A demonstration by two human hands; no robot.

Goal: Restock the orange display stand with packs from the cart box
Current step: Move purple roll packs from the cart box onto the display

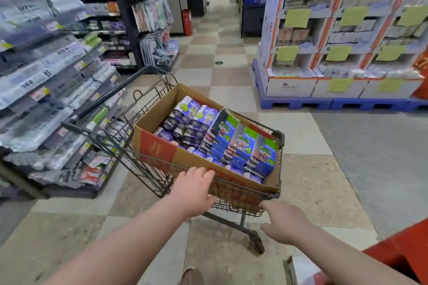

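Your left hand (195,190) lies on the near rim of the cart (148,169), grip loose, fingers seemingly straight across it. Your right hand (284,224) reaches toward the cart's near corner, grip wide, holding nothing. The packs (243,143) fill the cart box (162,109).

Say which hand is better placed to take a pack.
Probably left: the left hand lies at the box rim near the packs; the right hand hangs lower, outside the cart.
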